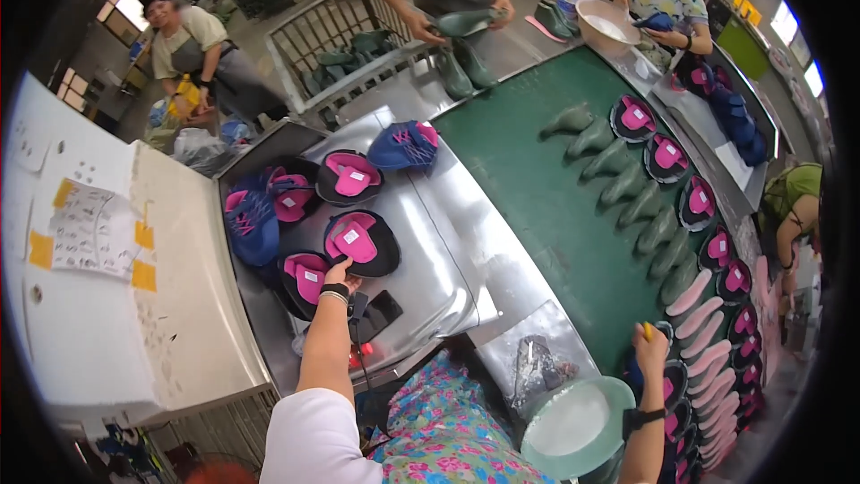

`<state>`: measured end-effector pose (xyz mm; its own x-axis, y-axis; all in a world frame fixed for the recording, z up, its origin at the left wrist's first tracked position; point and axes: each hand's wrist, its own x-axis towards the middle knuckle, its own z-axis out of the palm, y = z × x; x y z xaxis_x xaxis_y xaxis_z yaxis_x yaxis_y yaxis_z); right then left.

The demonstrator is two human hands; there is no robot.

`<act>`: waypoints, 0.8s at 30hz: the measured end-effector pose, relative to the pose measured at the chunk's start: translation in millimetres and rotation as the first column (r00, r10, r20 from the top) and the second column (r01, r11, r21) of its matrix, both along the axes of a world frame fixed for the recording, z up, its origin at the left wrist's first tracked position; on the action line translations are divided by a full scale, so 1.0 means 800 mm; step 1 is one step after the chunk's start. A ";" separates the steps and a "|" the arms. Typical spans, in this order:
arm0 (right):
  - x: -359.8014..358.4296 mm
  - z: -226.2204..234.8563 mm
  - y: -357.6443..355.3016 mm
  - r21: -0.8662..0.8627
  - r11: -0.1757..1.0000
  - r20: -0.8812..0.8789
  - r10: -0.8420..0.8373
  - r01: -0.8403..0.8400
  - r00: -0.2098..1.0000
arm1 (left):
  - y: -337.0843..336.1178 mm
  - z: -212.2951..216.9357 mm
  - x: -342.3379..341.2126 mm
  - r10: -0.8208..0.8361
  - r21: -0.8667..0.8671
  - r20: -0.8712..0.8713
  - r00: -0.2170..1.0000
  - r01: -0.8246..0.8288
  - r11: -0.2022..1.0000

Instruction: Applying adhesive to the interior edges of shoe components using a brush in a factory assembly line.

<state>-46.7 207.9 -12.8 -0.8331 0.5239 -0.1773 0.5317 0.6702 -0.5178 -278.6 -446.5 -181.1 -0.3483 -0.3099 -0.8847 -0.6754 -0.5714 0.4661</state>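
On the metal table to the left, my left hand [342,276] pinches the near edge of a dark shoe upper [356,238] with a pink lining and a white label. Close beside it lie a similar upper [306,280] and a blue shoe upper with pink laces [252,226]. Over at the right, my right hand [651,347] is closed around a yellow-handled tool [648,332], whose working end I cannot make out. Below that hand are dark uppers, partly hidden by my forearm. A pale green basin [618,412] holding white paste stands left of my right wrist.
A green conveyor belt [511,157] carries green shoe lasts [618,161], pink insoles [701,334] and pink-lined uppers. A black phone [383,309] lies near my left forearm. Across the belt, a co-worker holds a green last [466,23] beside a crate [331,22]. Other people work around.
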 end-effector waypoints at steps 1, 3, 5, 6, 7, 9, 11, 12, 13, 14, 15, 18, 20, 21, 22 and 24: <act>-0.030 0.023 -0.039 0.099 0.993 0.037 0.065 -0.068 0.997 | 0.012 0.007 -0.001 -0.011 0.016 0.020 1.000 0.010 1.000; -0.082 0.054 -0.108 0.038 0.993 0.038 0.112 -0.113 0.993 | 0.032 0.028 0.000 -0.201 0.046 -0.202 0.958 0.215 0.976; -0.115 0.062 -0.158 -0.021 0.975 -0.013 0.221 -0.221 0.975 | 0.099 0.074 -0.001 -0.130 0.191 -0.255 0.958 0.182 0.965; -0.138 0.089 -0.197 -0.143 0.957 -0.015 0.254 -0.253 0.967 | 0.115 0.100 0.013 -0.191 0.206 -0.294 0.937 0.257 0.944; -0.143 0.076 -0.214 -0.336 0.915 -0.061 0.217 -0.225 0.974 | 0.145 0.124 0.019 -0.270 0.234 -0.347 0.898 0.362 0.902; -0.167 0.085 -0.249 -0.376 0.824 -0.165 0.391 -0.424 0.906 | 0.196 0.179 0.045 -0.467 0.183 -0.517 0.718 0.625 0.759; -0.183 0.110 -0.262 -0.516 0.744 -0.128 0.422 -0.424 0.897 | 0.249 0.236 0.076 -0.579 -0.007 -0.599 0.553 0.720 0.694; -0.184 0.122 -0.266 -0.601 0.707 -0.168 0.345 -0.373 0.923 | 0.276 0.269 0.090 -0.657 -0.209 -0.620 0.428 0.718 0.664; -0.179 0.133 -0.260 -0.679 0.652 -0.211 0.268 -0.338 0.940 | 0.300 0.299 0.106 -0.723 -0.403 -0.622 0.301 0.669 0.625; -0.167 0.166 -0.249 -0.800 0.553 -0.162 0.174 -0.232 0.971 | 0.315 0.325 0.120 -0.806 -0.544 -0.559 0.194 0.648 0.533; -0.155 0.199 -0.244 -0.897 0.419 -0.111 0.103 -0.144 0.988 | 0.319 0.311 0.132 -0.902 -0.867 -0.421 -0.092 0.335 0.370; -0.097 0.230 -0.223 -0.872 0.453 -0.167 0.079 -0.185 0.983 | 0.334 0.294 0.152 -0.896 -0.869 -0.351 -0.270 0.450 0.205; -0.057 0.241 -0.221 -0.778 0.494 -0.389 0.103 -0.387 0.915 | 0.332 0.284 0.145 -0.799 -0.800 -0.444 -0.404 0.580 0.152; -0.039 0.235 -0.215 -0.659 0.587 -0.478 0.157 -0.471 0.864 | 0.327 0.279 0.145 -0.692 -0.559 -0.673 -0.261 0.792 0.244; -0.019 0.235 -0.203 -0.546 0.682 -0.395 0.302 -0.486 0.868 | 0.339 0.314 0.156 -0.659 -0.456 -0.735 -0.161 0.836 0.304; 0.017 0.225 -0.203 -0.375 0.695 -0.416 0.465 -0.613 0.781 | 0.358 0.362 0.178 -0.586 -0.412 -0.788 -0.188 0.869 0.276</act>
